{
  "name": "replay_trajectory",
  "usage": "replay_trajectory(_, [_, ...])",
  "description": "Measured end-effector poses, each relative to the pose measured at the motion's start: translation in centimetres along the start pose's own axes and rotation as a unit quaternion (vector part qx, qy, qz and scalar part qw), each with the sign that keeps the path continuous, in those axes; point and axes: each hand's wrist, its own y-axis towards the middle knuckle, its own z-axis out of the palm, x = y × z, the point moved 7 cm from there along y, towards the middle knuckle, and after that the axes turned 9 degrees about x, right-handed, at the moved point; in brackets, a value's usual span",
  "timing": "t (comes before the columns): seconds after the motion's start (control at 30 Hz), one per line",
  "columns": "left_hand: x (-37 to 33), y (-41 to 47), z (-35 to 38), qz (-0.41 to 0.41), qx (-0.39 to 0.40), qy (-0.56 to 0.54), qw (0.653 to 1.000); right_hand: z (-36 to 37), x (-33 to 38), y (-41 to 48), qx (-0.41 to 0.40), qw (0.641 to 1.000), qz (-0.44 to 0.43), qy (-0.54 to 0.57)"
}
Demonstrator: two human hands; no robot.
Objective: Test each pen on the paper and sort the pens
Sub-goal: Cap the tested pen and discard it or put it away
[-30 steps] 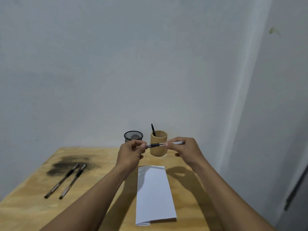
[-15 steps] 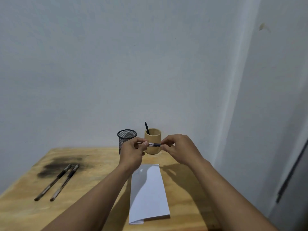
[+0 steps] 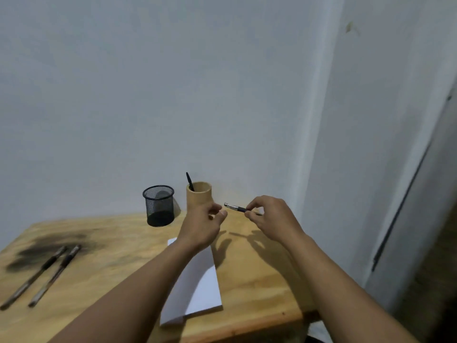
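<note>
Right hand pinches the pen, right end hidden by fingers; left hand fingers curl, whether gripping anything cannot be told.

1. The light is dim and even, and gives a cool grey tone to the plain white wall.
2. Soft shadows of the left hand and the right hand lie on the light wooden table.
3. The two dark pens near the left edge look smeared.
4. The lower right corner is very dark, and the straight lines there lean.

Wooden table with a dark smudge against a pale wall
</note>
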Motion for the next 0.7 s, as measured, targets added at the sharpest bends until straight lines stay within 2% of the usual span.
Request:
replay_trajectory(0.17, [-2.4,1.3,7.2,0.043,0.115,0.159,0.980,-1.7,-6.6,-2.8,-0.018,0.997,0.068,-0.009])
replay_trajectory(0.27, [-3.1,1.3,12.1,0.041,0.193,0.222,0.955,-2.2,-10.3,-4.7,-0.026,0.994,0.107,-0.010])
replay_trajectory(0.4, [-2.8,0.2,17.5,0.058,0.260,0.299,0.916,-1.6,-15.1,-7.1,-0.029,0.987,0.156,-0.009])
replay_trajectory(0.47, [-2.0,-0.4,18.9,0.048,0.275,0.313,0.908,-0.9,-17.2,-8.0,-0.027,0.984,0.177,-0.011])
replay_trajectory(0.7, [-1.4,-0.3,19.2,0.067,0.249,0.331,0.908,3.0,-24.3,-11.1,-0.011,0.971,0.240,-0.008])
